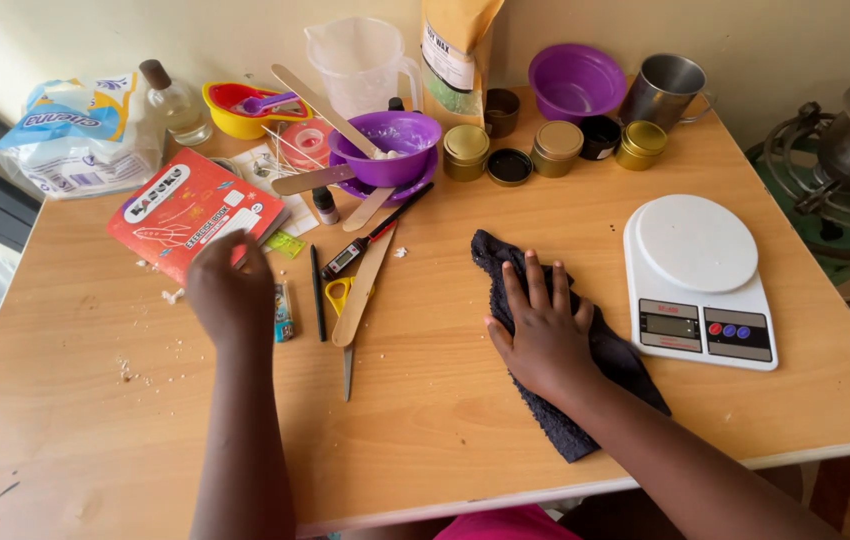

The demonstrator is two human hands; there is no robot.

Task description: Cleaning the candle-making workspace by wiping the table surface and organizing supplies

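My right hand (543,325) lies flat, fingers spread, on a dark blue cloth (600,380) spread on the wooden table (445,420). My left hand (228,290) reaches toward the corner of a red exercise book (180,210), its fingers curled at the book's near edge; whether it grips the book is unclear. Just right of that hand lie a small printed packet (284,312), a black pencil (317,290), yellow-handled scissors (343,310) and a long wooden stick (365,285).
A white kitchen scale (697,280) stands right. At the back: purple bowls (390,145), gold tins (555,145), a metal mug (665,90), a plastic jug (360,60), a wax bag (455,50), a digital thermometer (360,245), a small bottle (175,100), yellow cups (235,110). Crumbs dot the left side.
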